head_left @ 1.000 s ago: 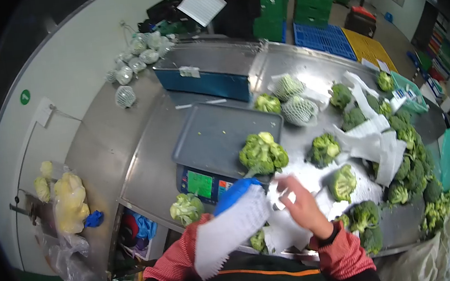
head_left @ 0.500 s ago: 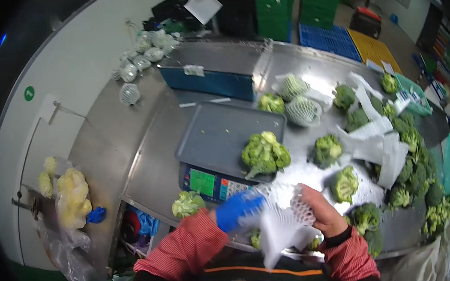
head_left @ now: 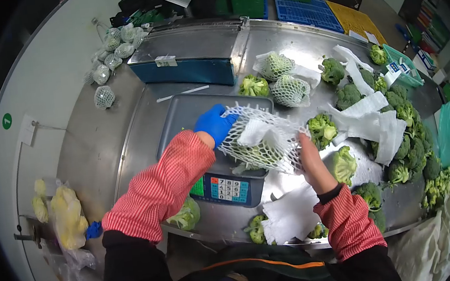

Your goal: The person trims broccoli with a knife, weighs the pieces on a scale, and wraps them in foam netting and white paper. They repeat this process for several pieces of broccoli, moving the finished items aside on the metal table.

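A white foam net sleeve (head_left: 285, 144) is stretched sideways between my two hands, over the grey weighing scale (head_left: 174, 113). My left hand (head_left: 214, 124), in a blue glove, is closed on its left edge. With bare fingers, my right hand (head_left: 315, 164) pinches the other end. Through the mesh and below it shows a pale green broccoli head (head_left: 250, 158) on the scale pan, largely covered by the net. A crumpled white piece (head_left: 257, 130) lies within the mesh. The scale's keypad (head_left: 229, 188) sits just below the net.
Loose broccoli (head_left: 408, 132) is heaped at the right with white foam strips (head_left: 367, 106). Two netted heads (head_left: 290, 91) lie behind the scale, and several more (head_left: 111, 48) at the back left. A white sheet (head_left: 292, 214) rests at the front edge. A blue-sided metal box (head_left: 182, 73) stands behind.
Both hands have moved up from the front edge to over the scale, spreading the net across the broccoli there. The white sheet now lies on the table front. The camera view has shifted.
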Available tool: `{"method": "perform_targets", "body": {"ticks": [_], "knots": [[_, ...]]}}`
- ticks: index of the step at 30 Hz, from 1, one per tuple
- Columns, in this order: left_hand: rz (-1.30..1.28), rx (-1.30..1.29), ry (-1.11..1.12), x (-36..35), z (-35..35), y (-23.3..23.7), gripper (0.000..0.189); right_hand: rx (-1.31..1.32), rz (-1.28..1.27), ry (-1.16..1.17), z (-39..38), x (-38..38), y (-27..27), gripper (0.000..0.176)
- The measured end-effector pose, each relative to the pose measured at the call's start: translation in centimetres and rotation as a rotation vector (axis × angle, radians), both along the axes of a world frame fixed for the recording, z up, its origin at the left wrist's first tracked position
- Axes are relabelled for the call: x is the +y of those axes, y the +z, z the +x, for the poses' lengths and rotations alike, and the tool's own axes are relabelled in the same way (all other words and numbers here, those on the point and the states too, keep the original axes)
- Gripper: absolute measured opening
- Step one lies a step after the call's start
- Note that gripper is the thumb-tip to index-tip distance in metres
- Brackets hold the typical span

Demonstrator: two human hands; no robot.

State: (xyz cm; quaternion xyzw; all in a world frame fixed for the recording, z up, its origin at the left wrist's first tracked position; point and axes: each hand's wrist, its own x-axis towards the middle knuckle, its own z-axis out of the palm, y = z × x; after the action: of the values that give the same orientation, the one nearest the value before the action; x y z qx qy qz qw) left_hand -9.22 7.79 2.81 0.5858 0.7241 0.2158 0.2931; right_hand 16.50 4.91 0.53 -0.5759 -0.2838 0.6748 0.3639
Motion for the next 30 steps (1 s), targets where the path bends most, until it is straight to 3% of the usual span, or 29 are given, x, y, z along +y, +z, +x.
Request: {"method": "perform_targets", "body": {"ticks": [1, 2, 3, 5, 6, 8, 10, 11, 12, 14, 16, 19, 23, 26, 29, 30], "knots": [[-0.131, -0.159, 0.022, 1.6, -1.2, -2.7, 0.044, 0.006, -0.098, 0.042, -0.4, 0.8, -0.5, 0.038], [-0.247, -0.315, 0.048, 3.7, -2.5, -5.8, 0.049, -0.005, -0.003, 0.002, -1.2, 1.2, -3.2, 0.046], [-0.361, -0.187, -0.046, 5.7, -3.9, -10.4, 0.062, -0.024, 0.004, 0.037, -1.3, 1.5, -4.5, 0.048], [-0.406, -0.638, 0.047, 6.5, -4.3, -16.9, 0.069, -0.008, 0.050, 0.021, -2.2, 1.6, -4.3, 0.049], [-0.477, -0.766, 0.067, 5.7, -3.7, -17.3, 0.074, 0.044, -0.036, 0.027, -2.1, 1.5, -3.8, 0.050], [-0.687, -0.951, 0.287, 0.6, 0.3, -5.6, 0.071, 0.025, -0.012, 0.013, -1.5, 0.8, -5.6, 0.050], [-0.681, -1.237, 0.253, -2.2, 1.2, -5.2, 0.074, 0.054, 0.058, -0.076, -1.3, -1.5, -6.5, 0.043], [-0.709, -1.151, 0.342, -4.5, 2.3, -0.2, 0.075, 0.105, 0.097, -0.018, -0.5, -3.2, -5.3, 0.039], [-0.644, -1.202, 0.339, -6.4, 2.2, -1.2, 0.073, 0.160, 0.056, 0.014, 0.2, -4.5, -4.1, 0.039], [-0.620, -1.568, 0.275, -10.5, 2.0, -3.5, 0.063, 0.302, -0.069, 0.071, 1.7, -7.1, -1.5, 0.039], [-0.261, -1.339, -0.161, -15.4, 3.2, -0.5, 0.050, 0.477, -0.234, 0.120, 2.8, -9.2, 0.2, 0.041], [-0.613, -1.772, 0.442, -20.0, 3.9, -0.2, 0.043, 0.647, -0.419, 0.196, 2.8, -11.9, 1.1, 0.049], [-0.631, -2.079, 0.328, -22.0, 2.5, -1.8, 0.040, 0.354, -0.412, 0.561, 3.0, -14.7, -0.6, 0.047], [-0.490, -2.243, 0.177, -21.9, 3.1, -2.5, 0.038, 0.346, -0.337, 0.621, 1.8, -14.8, 0.6, 0.045], [-0.319, -1.949, 0.454, -21.3, 4.7, -1.4, 0.034, 0.419, -0.193, 0.497, 0.6, -14.1, 2.9, 0.043], [-0.356, -1.975, 0.490, -21.4, 4.8, -2.3, 0.033, 0.442, -0.148, 0.444, 0.1, -13.7, 3.5, 0.043]]}}
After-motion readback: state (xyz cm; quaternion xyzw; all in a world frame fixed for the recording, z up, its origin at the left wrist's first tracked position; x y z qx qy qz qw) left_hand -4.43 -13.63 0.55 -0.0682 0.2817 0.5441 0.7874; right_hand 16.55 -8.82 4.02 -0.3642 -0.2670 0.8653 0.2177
